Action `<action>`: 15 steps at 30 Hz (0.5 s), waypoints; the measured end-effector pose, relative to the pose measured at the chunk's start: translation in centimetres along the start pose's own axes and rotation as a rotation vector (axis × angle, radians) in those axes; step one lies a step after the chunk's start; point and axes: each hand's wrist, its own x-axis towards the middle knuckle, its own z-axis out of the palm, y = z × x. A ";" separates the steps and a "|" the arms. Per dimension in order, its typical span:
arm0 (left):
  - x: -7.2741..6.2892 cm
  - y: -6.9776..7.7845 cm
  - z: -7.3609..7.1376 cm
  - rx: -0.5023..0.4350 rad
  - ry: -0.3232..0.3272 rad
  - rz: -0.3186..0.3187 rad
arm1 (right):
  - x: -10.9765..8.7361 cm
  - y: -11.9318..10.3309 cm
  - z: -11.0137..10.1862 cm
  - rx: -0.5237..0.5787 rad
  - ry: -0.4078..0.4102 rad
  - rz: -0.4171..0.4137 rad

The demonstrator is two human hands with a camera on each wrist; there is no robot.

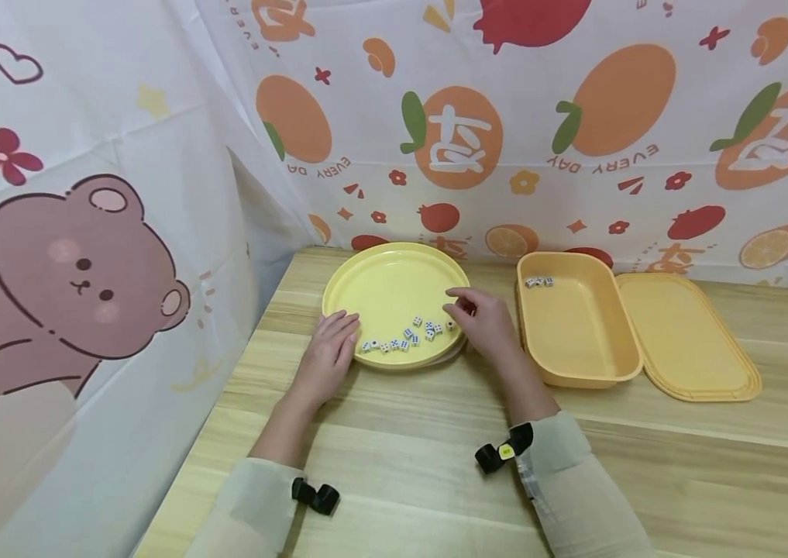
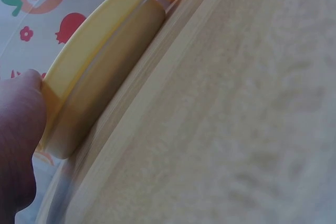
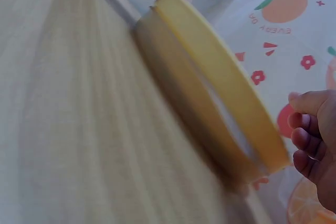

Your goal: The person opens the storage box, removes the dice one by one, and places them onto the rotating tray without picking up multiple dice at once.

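A shallow round yellow tray (image 1: 394, 283) stands on the table, with a second round layer (image 3: 178, 87) showing beneath it in the wrist views. Several white dice (image 1: 404, 343) lie along the tray's near side. My left hand (image 1: 327, 353) rests on the left rim, fingers laid straight over the edge. At the tray's right side my right hand (image 1: 484, 322) hovers, its thumb and index finger apart and nothing visible between them. One die (image 1: 449, 326) lies just below that thumb. In the right wrist view the other fingers (image 3: 304, 140) bend loosely.
Right of the tray stands a deep rectangular yellow box (image 1: 578, 325) with several dice (image 1: 539, 282) in its far left corner. Its flat lid (image 1: 693, 337) lies beside it on the wooden table (image 1: 394, 457). A printed cloth (image 1: 366, 132) hangs behind.
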 end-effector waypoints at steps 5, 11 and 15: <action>-0.1 0.0 0.1 0.002 -0.002 0.000 | 0.3 -0.2 -2.1 0.017 0.087 -0.008; -0.1 0.0 0.2 0.004 -0.002 -0.005 | 0.4 0.5 -5.6 0.025 0.281 -0.013; -0.3 0.0 0.3 0.008 0.002 -0.001 | 0.4 2.0 -7.7 0.020 0.351 0.048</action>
